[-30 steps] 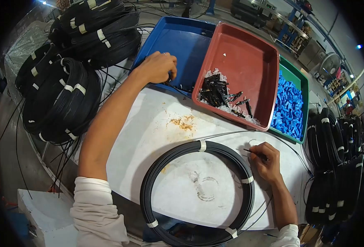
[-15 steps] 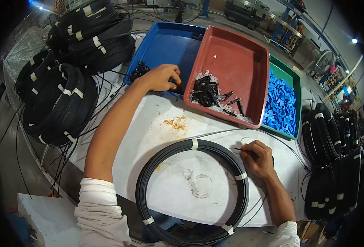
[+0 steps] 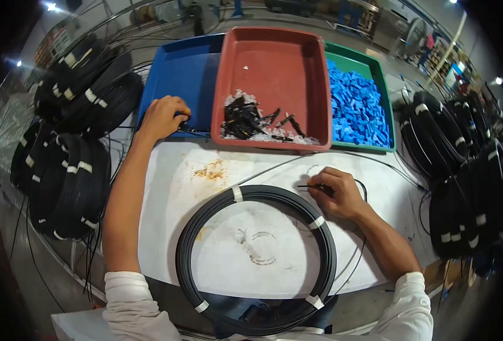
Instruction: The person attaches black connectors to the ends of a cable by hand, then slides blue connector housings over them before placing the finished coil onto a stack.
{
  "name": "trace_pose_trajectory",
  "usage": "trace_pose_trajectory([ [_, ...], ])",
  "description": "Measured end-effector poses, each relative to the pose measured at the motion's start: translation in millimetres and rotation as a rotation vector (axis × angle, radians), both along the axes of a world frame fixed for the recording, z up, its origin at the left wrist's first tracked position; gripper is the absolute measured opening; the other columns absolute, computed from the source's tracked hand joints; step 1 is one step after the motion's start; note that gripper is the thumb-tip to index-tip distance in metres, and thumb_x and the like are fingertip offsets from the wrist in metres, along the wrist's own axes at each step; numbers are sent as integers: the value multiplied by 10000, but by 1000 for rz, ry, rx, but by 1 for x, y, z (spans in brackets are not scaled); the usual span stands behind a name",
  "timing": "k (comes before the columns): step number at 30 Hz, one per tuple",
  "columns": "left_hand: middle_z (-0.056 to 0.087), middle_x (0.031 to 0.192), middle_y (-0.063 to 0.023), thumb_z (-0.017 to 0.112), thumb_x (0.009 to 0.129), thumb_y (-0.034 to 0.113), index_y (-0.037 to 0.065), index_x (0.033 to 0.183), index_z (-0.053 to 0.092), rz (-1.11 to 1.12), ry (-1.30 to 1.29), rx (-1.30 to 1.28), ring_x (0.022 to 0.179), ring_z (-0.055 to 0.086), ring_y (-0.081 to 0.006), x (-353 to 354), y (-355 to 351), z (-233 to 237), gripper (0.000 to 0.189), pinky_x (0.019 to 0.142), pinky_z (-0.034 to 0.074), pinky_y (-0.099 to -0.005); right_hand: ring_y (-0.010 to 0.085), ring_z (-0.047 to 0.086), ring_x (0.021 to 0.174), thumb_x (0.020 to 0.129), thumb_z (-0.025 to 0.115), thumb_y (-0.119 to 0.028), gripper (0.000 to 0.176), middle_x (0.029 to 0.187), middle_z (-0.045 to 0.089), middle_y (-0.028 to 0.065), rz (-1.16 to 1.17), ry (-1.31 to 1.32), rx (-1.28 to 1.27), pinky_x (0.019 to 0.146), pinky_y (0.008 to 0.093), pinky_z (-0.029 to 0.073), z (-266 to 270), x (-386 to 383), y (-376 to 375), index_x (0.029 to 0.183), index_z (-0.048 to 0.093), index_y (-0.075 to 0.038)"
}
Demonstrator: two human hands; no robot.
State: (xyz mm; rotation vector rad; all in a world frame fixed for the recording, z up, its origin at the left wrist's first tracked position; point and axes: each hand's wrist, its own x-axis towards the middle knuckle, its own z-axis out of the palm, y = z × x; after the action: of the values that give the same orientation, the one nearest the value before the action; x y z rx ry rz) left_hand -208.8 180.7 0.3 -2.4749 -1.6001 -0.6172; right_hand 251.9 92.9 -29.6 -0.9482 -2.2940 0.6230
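My left hand [image 3: 163, 117] reaches over the near edge of the blue tray [image 3: 186, 68]. Its fingers are pinched together, and whatever lies between them is too small to make out. My right hand [image 3: 338, 194] is closed on the end of a thin black cable, whose tip [image 3: 303, 186] points left from the fingers. Below the hands lies a coil of black cable [image 3: 185, 244], bound with pale tape [image 3: 237, 194] in several places. It rests partly on the white table [image 3: 166, 187] and overhangs the front edge.
The red tray [image 3: 274, 62] holds black connectors [image 3: 241, 116] and small clear pieces. Blue clips [image 3: 359, 108] fill the green tray [image 3: 389, 128]. Taped black coils are piled at left [image 3: 69, 187] and right [image 3: 464, 199]. Brownish crumbs [image 3: 211, 169] lie on the table.
The view has swung right, so the trays sit further left in it. My left hand remains at the blue tray's near edge. My right hand still grips the cable end.
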Motion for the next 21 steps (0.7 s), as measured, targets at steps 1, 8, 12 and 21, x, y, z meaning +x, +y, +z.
trace_pose_trajectory([
  [1,692,996,-60,720,815,102,91,903,756,61,26,-45,995,623,-268,6,-4,7,96,886,447,-412,259,646,690,804,715,-66,153,816,644,118,17,11,13,625,345,510,-3,1,1,950,712,-19],
  [8,706,957,-94,706,849,70,60,962,711,116,-159,26,860,645,-232,19,-6,12,113,782,480,-355,292,652,763,809,706,-69,146,848,666,133,19,69,27,686,361,526,1,4,4,947,712,-18],
  [12,710,960,-53,707,881,65,29,1017,696,-3,-534,-32,785,608,-127,66,-38,35,141,716,485,-271,210,625,696,815,722,-56,134,842,683,108,-106,186,-87,657,326,509,11,6,9,943,723,-16],
  [21,680,983,-91,648,884,-44,-24,1025,654,-445,-832,-365,944,683,-159,206,-105,19,142,892,540,-296,136,574,672,826,742,-43,102,810,674,66,-47,337,-117,613,293,482,30,15,4,917,707,-12],
])
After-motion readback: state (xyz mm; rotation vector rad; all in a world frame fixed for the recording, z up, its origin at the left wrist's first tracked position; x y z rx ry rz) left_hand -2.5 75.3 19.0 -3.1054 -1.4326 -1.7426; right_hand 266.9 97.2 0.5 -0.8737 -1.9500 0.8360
